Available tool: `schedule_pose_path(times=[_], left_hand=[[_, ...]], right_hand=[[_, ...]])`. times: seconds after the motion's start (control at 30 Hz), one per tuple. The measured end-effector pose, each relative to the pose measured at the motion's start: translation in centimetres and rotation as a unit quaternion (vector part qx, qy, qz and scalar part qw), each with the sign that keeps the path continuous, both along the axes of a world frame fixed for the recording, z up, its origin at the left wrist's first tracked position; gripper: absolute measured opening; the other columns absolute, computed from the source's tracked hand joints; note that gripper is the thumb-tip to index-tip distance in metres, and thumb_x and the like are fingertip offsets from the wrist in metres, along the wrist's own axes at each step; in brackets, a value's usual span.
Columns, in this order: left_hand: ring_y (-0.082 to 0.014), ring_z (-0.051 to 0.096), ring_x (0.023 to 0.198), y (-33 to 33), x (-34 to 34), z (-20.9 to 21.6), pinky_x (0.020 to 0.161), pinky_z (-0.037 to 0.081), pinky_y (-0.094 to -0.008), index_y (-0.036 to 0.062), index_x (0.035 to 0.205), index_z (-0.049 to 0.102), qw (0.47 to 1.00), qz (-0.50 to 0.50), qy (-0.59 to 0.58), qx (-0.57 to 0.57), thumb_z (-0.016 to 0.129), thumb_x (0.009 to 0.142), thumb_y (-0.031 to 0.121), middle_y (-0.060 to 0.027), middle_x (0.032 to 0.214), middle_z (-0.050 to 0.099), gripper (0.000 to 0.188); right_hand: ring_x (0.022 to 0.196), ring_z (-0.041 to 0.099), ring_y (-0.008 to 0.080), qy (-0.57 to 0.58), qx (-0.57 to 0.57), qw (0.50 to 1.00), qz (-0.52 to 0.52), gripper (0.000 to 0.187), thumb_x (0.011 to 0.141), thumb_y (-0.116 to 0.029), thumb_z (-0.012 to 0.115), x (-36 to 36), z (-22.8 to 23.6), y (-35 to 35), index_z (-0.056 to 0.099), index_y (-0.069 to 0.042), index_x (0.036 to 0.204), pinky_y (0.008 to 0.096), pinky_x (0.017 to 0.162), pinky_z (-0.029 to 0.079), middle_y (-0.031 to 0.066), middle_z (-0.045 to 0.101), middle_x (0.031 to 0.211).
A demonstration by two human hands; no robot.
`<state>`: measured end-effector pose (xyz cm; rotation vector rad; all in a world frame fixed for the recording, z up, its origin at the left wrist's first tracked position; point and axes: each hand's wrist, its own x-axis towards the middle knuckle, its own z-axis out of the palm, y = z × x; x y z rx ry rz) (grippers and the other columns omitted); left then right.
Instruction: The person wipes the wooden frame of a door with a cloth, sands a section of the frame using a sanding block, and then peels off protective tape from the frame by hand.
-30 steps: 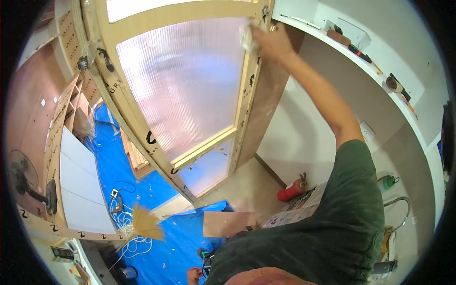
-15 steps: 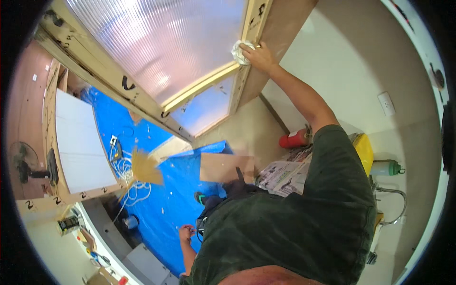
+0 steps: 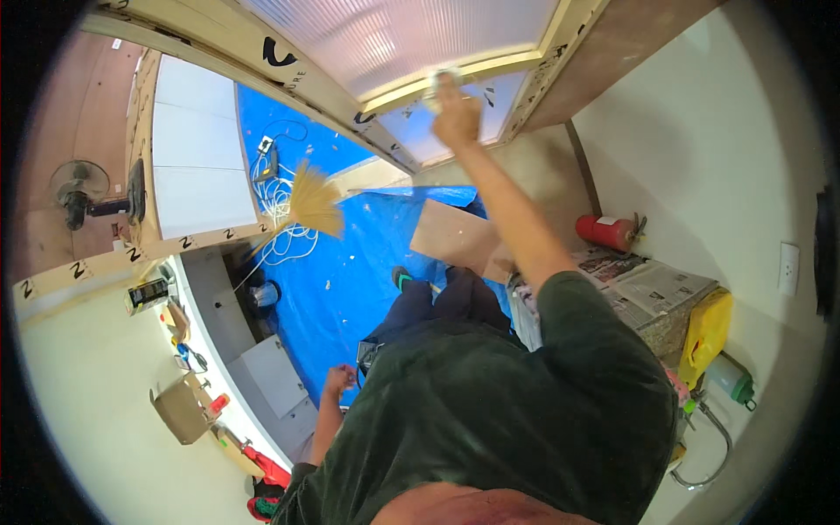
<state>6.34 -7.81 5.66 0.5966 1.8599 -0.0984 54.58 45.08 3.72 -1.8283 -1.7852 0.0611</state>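
Observation:
My right hand (image 3: 458,121) reaches up and presses a crumpled white cloth (image 3: 445,80) against the pale wooden rail (image 3: 503,66) of a framed panel. Motion smears the cloth and fingers a little. Above the rail spans a ribbed translucent sheet (image 3: 411,39); under it sits a smaller clear pane (image 3: 418,131). Low at my left side, my left hand (image 3: 339,378) hangs beside a small dark device (image 3: 367,357) at my waist. Its fingers are curled, and whatever they hold, if anything, cannot be made out.
Blue sheeting (image 3: 341,262) covers the floor, with a straw broom (image 3: 315,206), coiled white cord (image 3: 278,206) and brown board (image 3: 451,234) on it. At right are a red fire extinguisher (image 3: 605,231) and newspaper (image 3: 652,289). A cluttered white counter (image 3: 229,398) runs along the left.
The view has shifted. My right hand with the cloth has moved from the frame's right corner leftward along the lower rail. My left hand still hangs low at my side.

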Motion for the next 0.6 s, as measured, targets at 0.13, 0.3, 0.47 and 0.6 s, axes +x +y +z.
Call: schedule_pose_path(times=[0.13,0.3,0.47,0.6], left_hand=[[-0.0203,0.069,0.072,5.2,-2.4,-0.7,0.060,0.055,-0.0349,0.0047,0.096,0.070,0.998,0.038,-0.013,0.051,0.058,0.089,0.011,-0.0073,0.086,0.071,0.015],[-0.0232,0.070,0.076,15.0,-5.2,-1.3,0.066,0.055,-0.0378,0.0015,0.093,0.073,0.974,-0.143,-0.005,0.173,0.059,0.084,0.012,-0.0110,0.087,0.074,0.020],[-0.0241,0.069,0.074,14.9,-10.2,-7.3,0.069,0.055,-0.0399,0.0122,0.088,0.076,0.922,-0.359,-0.020,0.145,0.067,0.075,0.018,-0.0115,0.088,0.076,0.017],[-0.0245,0.069,0.075,21.4,-12.4,-9.1,0.068,0.055,-0.0403,0.0163,0.090,0.077,0.910,-0.387,-0.044,0.144,0.069,0.072,0.019,-0.0113,0.091,0.076,0.020]], right_hand=[[0.110,0.065,0.0339,0.052,-0.071,0.992,0.091,0.063,0.073,-0.008,0.067,-13.3,3.3,-2.2,0.059,-0.006,0.136,0.0508,0.096,0.041,0.0128,0.054,0.148],[0.104,0.067,0.0401,0.328,-0.073,0.942,0.011,0.041,0.076,-0.032,0.080,-16.2,7.5,-2.8,0.073,-0.010,0.110,0.0490,0.089,0.055,0.0189,0.072,0.109],[0.095,0.071,0.0376,0.378,-0.036,0.924,0.055,0.039,0.072,-0.024,0.084,-18.7,14.8,-3.0,0.066,-0.012,0.104,0.0465,0.084,0.056,0.0162,0.074,0.102],[0.092,0.071,0.0390,0.348,0.100,0.931,0.046,0.040,0.072,-0.020,0.082,-17.2,28.3,-2.8,0.065,-0.013,0.108,0.0473,0.082,0.056,0.0173,0.073,0.098]])
